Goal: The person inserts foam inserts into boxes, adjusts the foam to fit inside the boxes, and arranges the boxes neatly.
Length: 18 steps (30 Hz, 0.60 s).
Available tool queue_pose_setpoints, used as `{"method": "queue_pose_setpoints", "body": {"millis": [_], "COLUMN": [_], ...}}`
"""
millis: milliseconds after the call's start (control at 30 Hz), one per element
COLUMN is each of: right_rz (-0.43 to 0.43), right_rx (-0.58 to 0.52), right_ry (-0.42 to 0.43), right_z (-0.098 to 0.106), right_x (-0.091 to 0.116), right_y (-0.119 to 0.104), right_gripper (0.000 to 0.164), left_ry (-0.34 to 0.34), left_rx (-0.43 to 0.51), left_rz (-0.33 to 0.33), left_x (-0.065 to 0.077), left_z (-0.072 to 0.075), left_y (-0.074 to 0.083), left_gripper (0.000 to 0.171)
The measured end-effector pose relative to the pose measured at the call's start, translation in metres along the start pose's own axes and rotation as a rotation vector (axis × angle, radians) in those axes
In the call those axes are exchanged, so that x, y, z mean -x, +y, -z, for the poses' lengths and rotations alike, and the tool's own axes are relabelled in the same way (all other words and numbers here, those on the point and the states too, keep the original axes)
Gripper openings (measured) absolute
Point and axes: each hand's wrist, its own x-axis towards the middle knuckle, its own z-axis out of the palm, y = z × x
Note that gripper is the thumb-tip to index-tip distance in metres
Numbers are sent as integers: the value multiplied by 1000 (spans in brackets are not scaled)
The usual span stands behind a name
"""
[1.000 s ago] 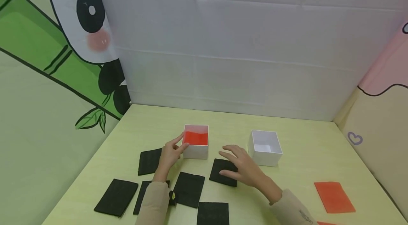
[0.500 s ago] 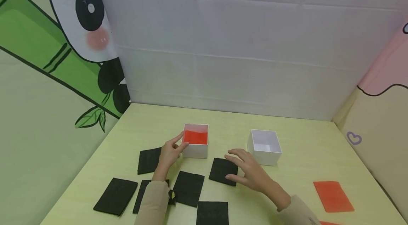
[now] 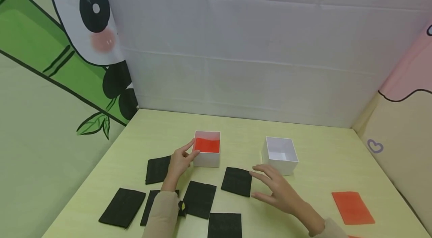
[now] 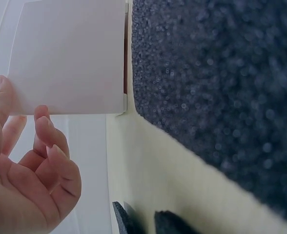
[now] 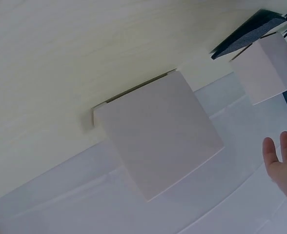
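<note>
While the left hand (image 3: 180, 163) grips the left side of a white, square, open-topped box (image 3: 207, 160) at its two o'clock, thumb and fingertips against the wall, the right hand (image 3: 281, 194) hangs with fingers loosely spread and holds nothing. A flat, red-orange, cloth-like sheet (image 3: 207, 145) lies inside that box. From where I stand, the box should be light and stiff and slide easily, so a wall or corner is the place to steady it. The flat, black, grainy, foam-like square (image 3: 237, 181) at the right hand's nine o'clock looks light, soft and hardly slippery; I'd pinch an edge. I count six such black pieces, two boxes, the second white box (image 3: 280, 161) at the right hand's twelve, and three red-orange pieces: the boxed one, another red-orange piece (image 3: 353, 208) towards that hand's three, and a partly seen red-orange sliver (image 3: 355, 236) towards its four.
</note>
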Motion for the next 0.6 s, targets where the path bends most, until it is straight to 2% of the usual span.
{"method": "queue_pose_setpoints", "body": {"millis": [167, 600], "right_rz": [14, -51], "right_rx": [0, 10], "right_ry": [36, 9], "right_z": [4, 14], "right_x": [9, 33], "right_y": [-1, 2], "right_gripper": [49, 50], "left_ry": [2, 2], "left_rx": [-2, -3], "left_rz": [-2, -3], "left_x": [0, -1], "left_z": [0, -1], "left_y": [-1, -3], "left_gripper": [55, 55]}}
